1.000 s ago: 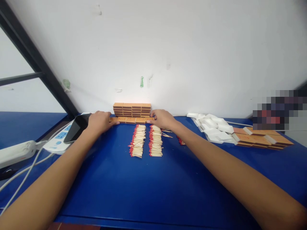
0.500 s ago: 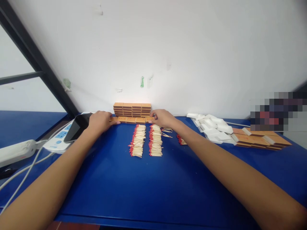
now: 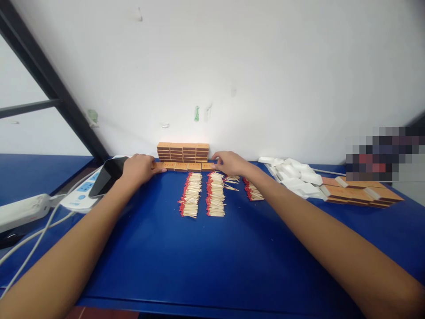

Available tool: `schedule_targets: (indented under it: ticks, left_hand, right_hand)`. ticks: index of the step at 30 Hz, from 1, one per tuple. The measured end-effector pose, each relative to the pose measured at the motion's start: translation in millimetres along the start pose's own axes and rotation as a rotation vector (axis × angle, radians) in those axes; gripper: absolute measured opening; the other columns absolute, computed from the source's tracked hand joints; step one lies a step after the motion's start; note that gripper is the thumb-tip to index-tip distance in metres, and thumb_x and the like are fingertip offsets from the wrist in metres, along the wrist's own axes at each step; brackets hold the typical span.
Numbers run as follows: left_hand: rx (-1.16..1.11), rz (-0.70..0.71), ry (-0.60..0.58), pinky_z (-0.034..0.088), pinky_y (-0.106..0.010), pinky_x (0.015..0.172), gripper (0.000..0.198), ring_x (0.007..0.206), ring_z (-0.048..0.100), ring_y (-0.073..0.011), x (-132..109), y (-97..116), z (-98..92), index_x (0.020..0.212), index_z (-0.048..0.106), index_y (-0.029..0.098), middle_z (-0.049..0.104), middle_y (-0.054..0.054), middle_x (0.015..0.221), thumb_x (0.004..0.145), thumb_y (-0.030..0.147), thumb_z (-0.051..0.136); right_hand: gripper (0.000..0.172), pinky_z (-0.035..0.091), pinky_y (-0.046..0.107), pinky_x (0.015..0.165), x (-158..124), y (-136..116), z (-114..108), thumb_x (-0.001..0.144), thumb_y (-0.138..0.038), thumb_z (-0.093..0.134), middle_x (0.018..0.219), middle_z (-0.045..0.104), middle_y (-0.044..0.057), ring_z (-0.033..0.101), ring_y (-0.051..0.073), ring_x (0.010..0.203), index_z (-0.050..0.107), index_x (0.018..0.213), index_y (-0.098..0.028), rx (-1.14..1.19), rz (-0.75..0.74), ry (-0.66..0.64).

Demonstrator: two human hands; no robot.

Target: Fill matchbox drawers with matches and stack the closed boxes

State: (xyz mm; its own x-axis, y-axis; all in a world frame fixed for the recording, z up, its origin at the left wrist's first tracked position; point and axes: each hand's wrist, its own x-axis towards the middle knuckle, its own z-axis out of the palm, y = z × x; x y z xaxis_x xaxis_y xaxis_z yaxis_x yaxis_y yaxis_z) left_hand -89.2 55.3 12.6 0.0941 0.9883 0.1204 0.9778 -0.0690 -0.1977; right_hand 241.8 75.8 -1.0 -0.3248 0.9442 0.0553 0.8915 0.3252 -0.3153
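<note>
Against the wall stands a stack of orange matchboxes, several layers high. In front of it runs a single row of matchboxes. My left hand is closed on the matchbox at the row's left end, thumb at its front. At the right end, my right hand has its fingers apart, the fingertips beside the last box. Two columns of red-tipped matches, one on the left and one on the right, lie before the row. A smaller pile of matches is partly under my right forearm.
White empty trays are heaped at the right, next to more orange matchboxes. A black phone rests on a white power strip at the left, with cables around it. The blue table meets the wall behind.
My right hand has shifted slightly right, off the row's last box, and more of the small match pile shows. The left hand has stayed at the left end.
</note>
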Motion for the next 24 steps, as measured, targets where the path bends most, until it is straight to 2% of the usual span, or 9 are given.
schedule_targets:
  ticks: [5, 8, 16, 24]
  left_hand:
    - [0.005, -0.008, 0.006, 0.051, -0.039, 0.082, 0.066, 0.110, 0.069, -0.0419, 2.0, -1.1, 3.1, 0.109, 0.078, 0.016, 0.076, -0.020, 0.112, 0.090, 0.075, 0.055]
    - [0.005, -0.010, 0.006, 0.050, -0.038, 0.081, 0.067, 0.110, 0.069, -0.0415, 2.7, -1.2, 3.8, 0.108, 0.077, 0.016, 0.076, -0.020, 0.111, 0.089, 0.076, 0.055]
    - [0.009, 0.000, 0.011, 0.050, -0.038, 0.077, 0.065, 0.107, 0.070, -0.0416, 2.1, -2.4, 3.2, 0.106, 0.077, 0.016, 0.077, -0.020, 0.109, 0.090, 0.075, 0.056]
    - [-0.042, -0.004, 0.024, 0.051, -0.041, 0.078, 0.063, 0.105, 0.070, -0.0443, 1.1, -1.5, 2.2, 0.101, 0.078, 0.015, 0.076, -0.022, 0.106, 0.089, 0.074, 0.059]
  right_hand:
    - [0.013, 0.046, 0.031, 0.069, -5.7, 7.3, -11.1, 0.089, -0.025, 0.072, 0.091, 0.081, 0.010, 0.070, 0.021, 0.078, 0.080, 0.093, -0.017, -0.044, 0.022, -0.087]
    - [0.010, 0.045, 0.031, 0.066, -8.7, 8.1, -12.7, 0.087, -0.020, 0.072, 0.083, 0.080, 0.009, 0.068, 0.020, 0.073, 0.079, 0.081, -0.018, -0.054, 0.005, -0.130]
    - [0.017, 0.044, 0.031, 0.070, -12.8, -1.1, -6.5, 0.087, -0.018, 0.064, 0.085, 0.080, 0.009, 0.069, 0.022, 0.078, 0.080, 0.080, -0.017, -0.030, -0.057, -0.111]
    - [0.020, 0.044, 0.029, 0.067, -25.8, -7.9, -4.3, 0.084, -0.010, 0.058, 0.085, 0.079, 0.008, 0.067, 0.018, 0.072, 0.078, 0.082, -0.017, 0.080, -0.107, -0.084]
